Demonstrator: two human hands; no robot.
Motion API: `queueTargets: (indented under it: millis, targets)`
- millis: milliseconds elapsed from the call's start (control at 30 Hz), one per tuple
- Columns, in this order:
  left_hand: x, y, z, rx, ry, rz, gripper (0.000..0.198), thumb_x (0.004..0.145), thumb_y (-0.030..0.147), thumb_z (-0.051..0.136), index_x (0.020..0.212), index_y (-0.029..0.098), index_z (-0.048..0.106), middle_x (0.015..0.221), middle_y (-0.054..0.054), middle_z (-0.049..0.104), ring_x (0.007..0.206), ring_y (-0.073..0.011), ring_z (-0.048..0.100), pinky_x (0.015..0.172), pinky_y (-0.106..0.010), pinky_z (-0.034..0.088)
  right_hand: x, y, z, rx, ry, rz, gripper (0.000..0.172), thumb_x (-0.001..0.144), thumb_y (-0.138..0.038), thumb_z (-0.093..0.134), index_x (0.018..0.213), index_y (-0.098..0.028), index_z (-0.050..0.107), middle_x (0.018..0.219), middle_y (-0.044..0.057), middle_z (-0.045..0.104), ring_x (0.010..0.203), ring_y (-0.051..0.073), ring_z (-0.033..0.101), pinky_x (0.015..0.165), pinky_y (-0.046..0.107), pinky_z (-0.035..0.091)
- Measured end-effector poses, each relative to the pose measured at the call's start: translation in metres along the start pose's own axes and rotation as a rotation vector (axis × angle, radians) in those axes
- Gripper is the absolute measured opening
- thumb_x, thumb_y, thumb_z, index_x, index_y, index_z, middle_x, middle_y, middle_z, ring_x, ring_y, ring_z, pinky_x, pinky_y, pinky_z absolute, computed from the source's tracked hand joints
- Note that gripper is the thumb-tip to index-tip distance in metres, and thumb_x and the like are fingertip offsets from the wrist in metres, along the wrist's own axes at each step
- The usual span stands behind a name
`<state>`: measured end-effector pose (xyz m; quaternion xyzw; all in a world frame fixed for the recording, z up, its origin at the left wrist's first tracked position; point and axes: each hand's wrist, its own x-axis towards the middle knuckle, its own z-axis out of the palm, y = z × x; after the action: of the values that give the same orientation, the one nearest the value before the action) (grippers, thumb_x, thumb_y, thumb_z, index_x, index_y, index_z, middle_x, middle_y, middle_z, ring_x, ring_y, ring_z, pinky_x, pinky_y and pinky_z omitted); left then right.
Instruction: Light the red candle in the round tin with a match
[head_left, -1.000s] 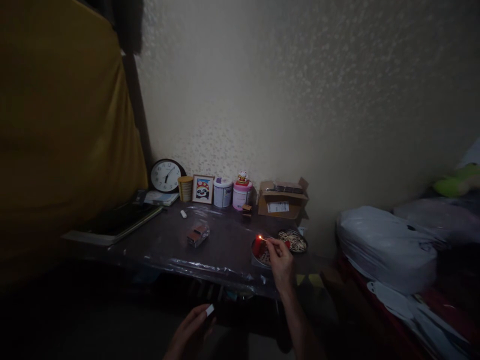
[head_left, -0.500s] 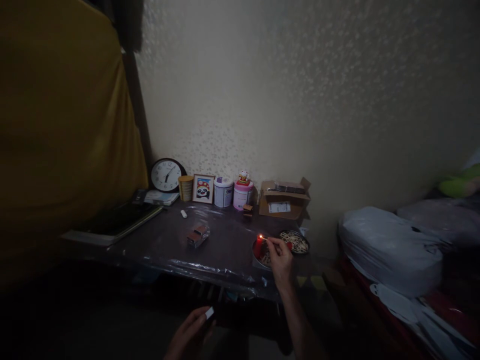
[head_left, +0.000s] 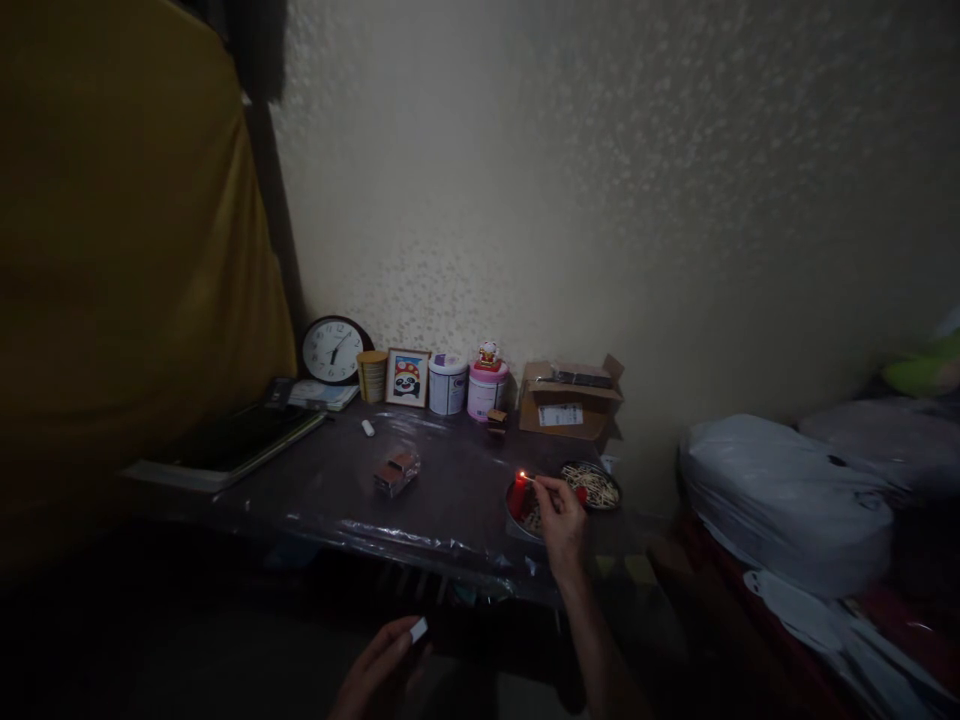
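Left hand (head_left: 382, 665), lowest in view, pinched a small white box (head_left: 418, 629) below the table (head_left: 337, 500) edge. Further on, right hand (head_left: 561, 515) pinched a lit match (head_left: 529, 479) at the wick of a red candle (head_left: 517, 494) in a dish (head_left: 512, 520) on the table. Behind lay a plate of matches (head_left: 592, 484), then a carton (head_left: 570, 400) by the wall.

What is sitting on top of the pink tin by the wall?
A small red and white figurine stands on the pink tin. The closed lid hides whatever is inside, and the dim light blurs the figurine's details.
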<state>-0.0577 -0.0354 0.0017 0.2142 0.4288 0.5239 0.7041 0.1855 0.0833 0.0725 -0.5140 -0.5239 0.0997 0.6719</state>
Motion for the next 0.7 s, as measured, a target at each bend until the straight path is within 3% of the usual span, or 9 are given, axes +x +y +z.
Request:
queueTargets:
  millis: [300, 567, 700]
  targets:
    - [-0.001, 0.000, 0.000, -0.011, 0.000, 0.004, 0.035, 0.049, 0.051, 0.075, 0.072, 0.026, 0.068, 0.091, -0.009, 0.071, 0.115, -0.0381, 0.050, 0.102, -0.052, 0.032, 0.001, 0.000, 0.000, -0.004, 0.022, -0.020, 0.028, 0.075, -0.044, 0.059, 0.079, -0.018, 0.066, 0.079, 0.005, 0.068, 0.071, 0.017, 0.062, 0.067, 0.028, 0.049]
    - [0.002, 0.004, 0.001, -0.012, -0.018, -0.051, 0.037, 0.040, 0.051, 0.079, 0.064, 0.025, 0.067, 0.085, -0.009, 0.071, 0.118, -0.0398, 0.045, 0.102, -0.051, 0.032, 0.001, 0.003, 0.000, 0.000, 0.011, -0.029, 0.027, 0.076, -0.043, 0.059, 0.078, -0.017, 0.065, 0.079, 0.006, 0.067, 0.073, 0.017, 0.062, 0.069, 0.028, 0.049]
    - [-0.008, 0.010, 0.007, -0.023, -0.025, -0.024, 0.034, 0.047, 0.051, 0.076, 0.067, 0.025, 0.067, 0.091, -0.008, 0.071, 0.120, -0.0374, 0.045, 0.103, -0.050, 0.032, 0.000, 0.001, 0.000, 0.002, 0.002, -0.024, 0.025, 0.077, -0.040, 0.058, 0.079, -0.016, 0.064, 0.079, 0.005, 0.066, 0.073, 0.016, 0.062, 0.070, 0.029, 0.050]
